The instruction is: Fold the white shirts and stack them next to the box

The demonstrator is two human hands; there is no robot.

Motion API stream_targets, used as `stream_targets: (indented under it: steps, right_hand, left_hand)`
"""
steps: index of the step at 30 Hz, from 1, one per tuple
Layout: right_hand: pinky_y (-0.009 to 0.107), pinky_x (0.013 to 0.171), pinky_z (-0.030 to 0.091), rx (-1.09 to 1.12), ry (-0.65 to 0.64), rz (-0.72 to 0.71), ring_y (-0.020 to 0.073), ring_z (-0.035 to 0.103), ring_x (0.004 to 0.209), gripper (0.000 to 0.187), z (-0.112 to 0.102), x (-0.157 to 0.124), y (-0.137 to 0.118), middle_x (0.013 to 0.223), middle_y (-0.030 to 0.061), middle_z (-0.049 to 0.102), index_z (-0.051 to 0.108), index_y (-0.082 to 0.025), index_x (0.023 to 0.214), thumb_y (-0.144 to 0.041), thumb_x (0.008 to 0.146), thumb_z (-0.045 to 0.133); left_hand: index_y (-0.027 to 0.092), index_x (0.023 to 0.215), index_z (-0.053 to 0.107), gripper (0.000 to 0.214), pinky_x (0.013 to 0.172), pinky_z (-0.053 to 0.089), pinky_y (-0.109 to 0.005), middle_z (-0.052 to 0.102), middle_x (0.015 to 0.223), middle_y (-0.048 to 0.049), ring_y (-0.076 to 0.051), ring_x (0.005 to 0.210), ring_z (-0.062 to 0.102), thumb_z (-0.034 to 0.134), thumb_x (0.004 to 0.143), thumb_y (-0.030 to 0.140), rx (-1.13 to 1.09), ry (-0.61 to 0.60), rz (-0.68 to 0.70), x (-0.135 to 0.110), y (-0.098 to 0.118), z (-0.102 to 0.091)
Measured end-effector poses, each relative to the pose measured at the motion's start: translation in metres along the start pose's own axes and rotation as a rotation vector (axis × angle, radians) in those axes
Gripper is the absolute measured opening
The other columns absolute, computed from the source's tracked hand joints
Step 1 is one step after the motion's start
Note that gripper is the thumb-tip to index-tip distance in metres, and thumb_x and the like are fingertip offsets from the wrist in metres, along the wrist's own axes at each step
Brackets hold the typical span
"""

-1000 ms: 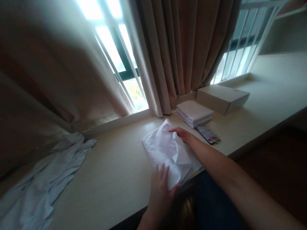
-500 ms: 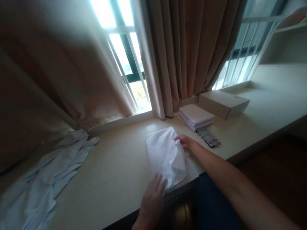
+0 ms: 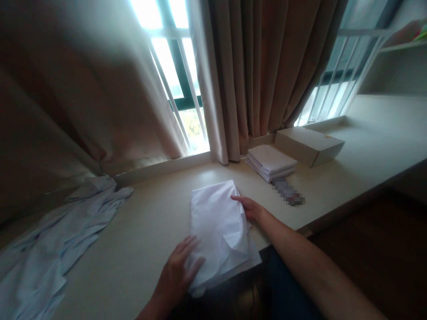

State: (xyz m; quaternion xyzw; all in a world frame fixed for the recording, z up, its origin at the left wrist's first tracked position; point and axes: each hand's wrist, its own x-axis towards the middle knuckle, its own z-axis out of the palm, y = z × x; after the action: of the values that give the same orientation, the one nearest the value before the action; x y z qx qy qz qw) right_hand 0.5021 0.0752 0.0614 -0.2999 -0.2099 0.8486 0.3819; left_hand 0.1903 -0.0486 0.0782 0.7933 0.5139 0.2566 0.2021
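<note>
White cloth (image 3: 213,218) lies folded on counter (image 3: 143,226) at front edge, between my hands. My right hand (image 3: 250,208) pinches its right edge, thumb on top. My left hand (image 3: 178,268), slightly blurred, rests unclenched at its near left corner, fingers and thumb spread. Folded stack (image 3: 271,160) sits beyond my right hand, near box (image 3: 308,144); rumpled clothes (image 3: 78,231) lie well to left.

PASSAGE: counter (image 3: 147,222) between crumpled cloth (image 3: 73,235) and folded white cloth (image 3: 213,213) | OBSTACLES: cloth stack (image 3: 271,160), box (image 3: 308,142) at right; curtain (image 3: 233,89) behind
</note>
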Motion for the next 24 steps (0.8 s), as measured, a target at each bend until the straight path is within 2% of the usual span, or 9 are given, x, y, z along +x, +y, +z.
stream_targets:
  steps: [2,5,8,10,13,17,20,24]
  right_hand:
    - [0.038,0.095,0.049,0.012,0.03,0.012,0.0199,0.071,0.088,0.03,-0.003,-0.002,0.004,0.097,0.0106,0.072,0.057,-0.009,0.114,-0.022,0.087,0.053]
    - [0.037,0.09,0.052,0.024,0.044,0.044,0.0205,0.071,0.083,0.031,-0.011,-0.004,0.009,0.091,0.0103,0.073,0.059,-0.009,0.112,-0.021,0.085,0.052]
    - [0.036,0.084,0.055,0.008,0.007,0.06,0.0213,0.071,0.082,0.032,-0.02,-0.003,0.012,0.09,0.01,0.073,0.059,-0.01,0.113,-0.019,0.082,0.053]
    - [0.036,0.081,0.056,-0.01,-0.014,0.069,0.0217,0.071,0.081,0.034,-0.023,-0.001,0.01,0.089,0.0093,0.073,0.059,-0.01,0.113,-0.017,0.08,0.053]
    - [0.035,0.078,0.057,-0.03,-0.011,0.103,0.0213,0.071,0.077,0.035,-0.024,0.003,0.005,0.087,0.0085,0.073,0.059,-0.011,0.112,-0.016,0.078,0.053]
    - [0.036,0.081,0.055,-0.062,-0.015,0.092,0.0214,0.07,0.08,0.038,-0.022,0.005,0.0,0.09,0.0084,0.072,0.058,-0.011,0.113,-0.014,0.075,0.054]
    - [0.036,0.085,0.054,-0.092,-0.033,0.068,0.0211,0.07,0.083,0.039,-0.021,0.003,-0.002,0.093,0.008,0.071,0.058,-0.012,0.113,-0.014,0.074,0.056]
    - [0.035,0.083,0.054,-0.138,-0.034,0.058,0.0208,0.069,0.083,0.038,-0.026,0.001,-0.005,0.094,0.007,0.071,0.059,-0.014,0.111,-0.015,0.073,0.058]
  left_hand:
    - [0.031,0.12,0.064,0.047,0.11,0.037,-0.044,0.06,0.131,-0.004,-0.028,0.126,0.051,0.065,0.077,0.048,-0.153,0.096,-0.147,0.042,-0.008,-0.014]
    - [0.02,0.122,0.061,0.06,0.101,0.043,-0.041,0.061,0.128,-0.013,-0.03,0.119,0.056,0.065,0.074,0.054,-0.296,0.161,-0.34,0.115,-0.027,-0.032]
    - [0.015,0.126,0.058,0.068,0.1,0.041,-0.041,0.061,0.126,-0.0167,-0.03,0.118,0.055,0.068,0.07,0.053,-0.301,0.092,-0.391,0.177,-0.047,-0.036]
    - [0.017,0.127,0.057,0.069,0.099,0.039,-0.04,0.059,0.13,-0.0155,-0.03,0.117,0.055,0.069,0.068,0.051,-0.332,0.04,-0.387,0.205,-0.057,-0.032]
    - [0.018,0.128,0.057,0.069,0.095,0.042,-0.037,0.059,0.131,-0.014,-0.027,0.113,0.057,0.068,0.069,0.051,-0.418,-0.074,-0.375,0.23,-0.064,-0.02]
    - [0.014,0.118,0.063,0.069,0.087,0.045,-0.035,0.066,0.117,-0.0146,-0.027,0.102,0.061,0.071,0.063,0.056,-0.482,-0.207,-0.395,0.241,-0.073,-0.012]
    - [0.012,0.098,0.07,0.063,0.079,0.045,-0.032,0.071,0.096,-0.0108,-0.026,0.088,0.062,0.074,0.056,0.06,-0.445,-0.367,-0.413,0.247,-0.084,-0.016]
    - [0.014,0.083,0.069,0.053,0.068,0.042,-0.027,0.069,0.078,-0.0054,-0.022,0.075,0.059,0.071,0.059,0.062,-0.335,-0.509,-0.464,0.251,-0.097,-0.027]
